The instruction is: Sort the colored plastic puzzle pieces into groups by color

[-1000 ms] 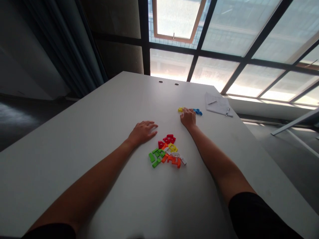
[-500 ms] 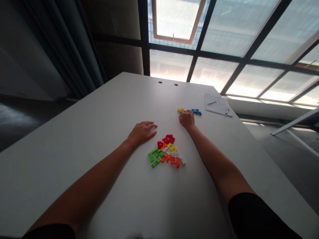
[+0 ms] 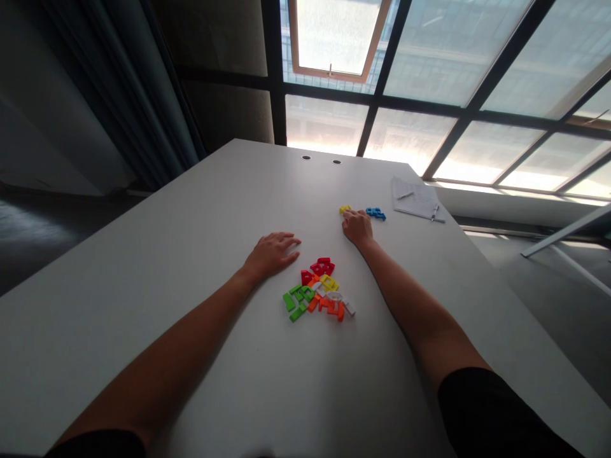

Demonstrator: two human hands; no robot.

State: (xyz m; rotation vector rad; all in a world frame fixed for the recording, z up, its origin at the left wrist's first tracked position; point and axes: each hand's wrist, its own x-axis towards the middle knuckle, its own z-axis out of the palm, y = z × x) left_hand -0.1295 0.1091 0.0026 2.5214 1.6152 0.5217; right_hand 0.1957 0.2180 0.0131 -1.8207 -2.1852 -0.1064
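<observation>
The right grip (image 3: pixel 358 226) reaches yellow pieces (image 3: pixel 344 208) near blue pieces (image 3: pixel 376 214); the left grip (image 3: pixel 273 252) rests beside 1 multicoloured pile (image 3: pixel 329 283).

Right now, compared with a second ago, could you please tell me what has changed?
The right hand has drawn back slightly leftward from the blue pieces, uncovering more of them; I cannot tell whether it holds anything. The left hand and multicoloured pile stayed put.
</observation>
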